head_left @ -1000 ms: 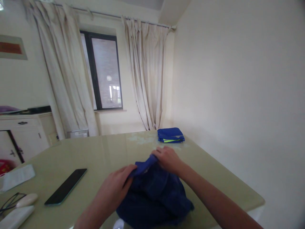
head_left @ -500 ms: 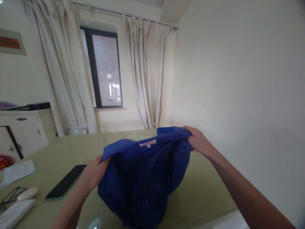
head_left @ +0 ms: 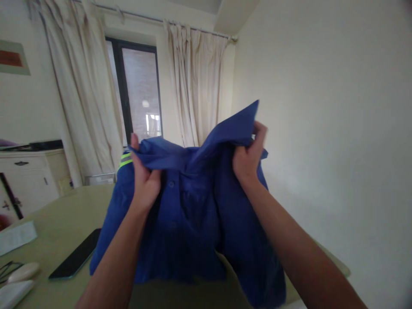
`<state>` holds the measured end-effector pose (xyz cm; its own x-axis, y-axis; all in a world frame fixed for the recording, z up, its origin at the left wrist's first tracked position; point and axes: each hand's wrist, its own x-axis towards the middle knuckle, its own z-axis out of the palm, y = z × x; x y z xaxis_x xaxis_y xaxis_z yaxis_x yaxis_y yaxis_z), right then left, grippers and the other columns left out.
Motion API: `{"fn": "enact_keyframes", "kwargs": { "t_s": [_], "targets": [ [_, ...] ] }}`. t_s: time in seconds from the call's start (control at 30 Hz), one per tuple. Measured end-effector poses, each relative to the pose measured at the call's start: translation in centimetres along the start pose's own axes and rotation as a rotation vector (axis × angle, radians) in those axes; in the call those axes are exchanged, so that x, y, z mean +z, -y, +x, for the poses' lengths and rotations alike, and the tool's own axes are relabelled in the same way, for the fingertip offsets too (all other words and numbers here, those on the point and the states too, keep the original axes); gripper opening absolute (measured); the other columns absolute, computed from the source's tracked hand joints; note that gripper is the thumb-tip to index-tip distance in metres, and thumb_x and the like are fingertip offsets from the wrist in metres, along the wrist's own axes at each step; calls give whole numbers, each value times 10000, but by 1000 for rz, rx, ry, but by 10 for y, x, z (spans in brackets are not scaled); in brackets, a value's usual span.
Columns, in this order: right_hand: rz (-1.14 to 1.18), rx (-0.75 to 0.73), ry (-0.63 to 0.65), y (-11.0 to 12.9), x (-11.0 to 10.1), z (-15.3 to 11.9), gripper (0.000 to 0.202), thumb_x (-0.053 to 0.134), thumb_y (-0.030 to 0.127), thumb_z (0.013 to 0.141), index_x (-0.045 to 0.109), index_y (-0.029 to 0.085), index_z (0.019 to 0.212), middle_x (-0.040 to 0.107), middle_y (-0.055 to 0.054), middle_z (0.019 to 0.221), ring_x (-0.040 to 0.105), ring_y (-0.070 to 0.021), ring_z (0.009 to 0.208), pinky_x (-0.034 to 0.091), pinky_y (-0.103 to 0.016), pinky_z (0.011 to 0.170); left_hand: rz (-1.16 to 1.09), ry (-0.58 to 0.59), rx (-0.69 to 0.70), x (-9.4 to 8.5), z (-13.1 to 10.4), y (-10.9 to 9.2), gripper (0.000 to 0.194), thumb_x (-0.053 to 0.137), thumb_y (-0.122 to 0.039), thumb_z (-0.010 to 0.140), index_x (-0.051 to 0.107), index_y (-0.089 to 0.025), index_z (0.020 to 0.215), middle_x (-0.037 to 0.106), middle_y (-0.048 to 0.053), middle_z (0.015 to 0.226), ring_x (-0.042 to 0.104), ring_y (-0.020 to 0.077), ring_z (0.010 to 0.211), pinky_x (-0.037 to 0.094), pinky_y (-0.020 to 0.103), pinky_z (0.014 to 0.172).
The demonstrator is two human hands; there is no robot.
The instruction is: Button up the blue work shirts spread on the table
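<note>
The blue shirt (head_left: 193,214), bunched low over the surface (head_left: 77,204) a second ago, now hangs raised mid-frame, so its buttoned front shows, the left hand (head_left: 144,182) pinching one side of the collar (head_left: 164,159) and the right hand (head_left: 248,161) the other.

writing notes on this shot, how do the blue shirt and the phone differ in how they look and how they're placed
The blue shirt is soft, creased cloth, while the phone is a flat, straight-edged slab. The shirt is held up by both hands; the phone lies on the table, untouched by them. The shirt is blue with bright green stripes, the phone mostly black. Both are dark overall.
</note>
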<state>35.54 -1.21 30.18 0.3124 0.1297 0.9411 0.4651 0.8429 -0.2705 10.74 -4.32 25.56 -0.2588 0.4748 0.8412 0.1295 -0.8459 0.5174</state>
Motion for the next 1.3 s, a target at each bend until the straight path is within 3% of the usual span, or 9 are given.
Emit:
{"fn": "enact_keyframes", "kwargs": {
  "t_s": [0.13,0.2,0.37,0.57,0.7,0.87,1.1,1.2,1.3],
  "targets": [
    [-160,140,549,-79,20,-50,742,579,245,891,279,170,1565,357,-163,1582,339,-262,1475,392,-484,1169,66,141,-369,-12,-18,82,1088,618,-310,917,-241,-226,1578,390,186,1612,522,208,1392,399,435,1171],
    [-296,236,767,-100,3,-87,625,555,234,905,417,152,1509,460,-166,1527,397,-268,1443,357,-491,1190,166,194,-474,-32,-51,99,991,561,-363,936,-158,-227,1604,474,206,1554,666,233,1224,511,453,1062],
    [-471,338,983,-89,-72,-193,396,505,420,992,689,203,1269,651,-152,1341,576,-312,1284,407,-506,1135,701,544,-489,-87,-164,85,527,481,-563,947,627,-259,1352,719,90,1296,648,319,1236,447,504,1135],
    [-492,478,1326,-85,-90,-278,643,503,652,960,537,276,1480,434,-127,1589,387,-341,1474,296,-529,1204,991,966,-647,-101,-223,101,818,476,-774,851,477,-299,1517,354,84,1640,277,396,1525,257,631,1208],
    [-558,478,1329,-109,-56,-281,645,447,606,996,470,239,1526,358,-132,1628,302,-304,1519,208,-513,1237,1096,955,-582,-98,-195,143,768,427,-731,900,414,-315,1545,284,86,1674,237,390,1541,267,649,1178],
    [-634,486,1229,-132,-24,-273,568,473,528,1000,562,185,1444,457,-173,1567,405,-319,1463,267,-506,1205,1060,803,-487,-105,-168,177,484,429,-492,981,691,-230,1292,599,110,1471,486,315,1400,356,506,1167],
    [-555,475,1111,-143,-27,-275,435,448,433,1023,628,183,1330,636,-134,1369,575,-279,1280,403,-419,1105,927,492,-331,-105,-164,146,351,483,-507,976,701,-232,997,709,54,897,653,258,891,509,374,873],
    [-530,485,1078,-148,-27,-277,411,462,429,1017,653,177,1280,668,-136,1295,600,-283,1223,425,-410,1076,763,717,-420,-89,-167,122,399,526,-595,949,697,-249,1049,708,21,840,662,228,820,520,323,784],
    [-490,496,1057,-150,-27,-279,401,485,446,1005,674,183,1241,687,-130,1258,615,-286,1196,440,-411,1059,720,984,-305,-67,-184,111,463,715,-522,838,669,-318,1250,717,52,1216,642,292,1135,481,419,1008]
  ]
}}
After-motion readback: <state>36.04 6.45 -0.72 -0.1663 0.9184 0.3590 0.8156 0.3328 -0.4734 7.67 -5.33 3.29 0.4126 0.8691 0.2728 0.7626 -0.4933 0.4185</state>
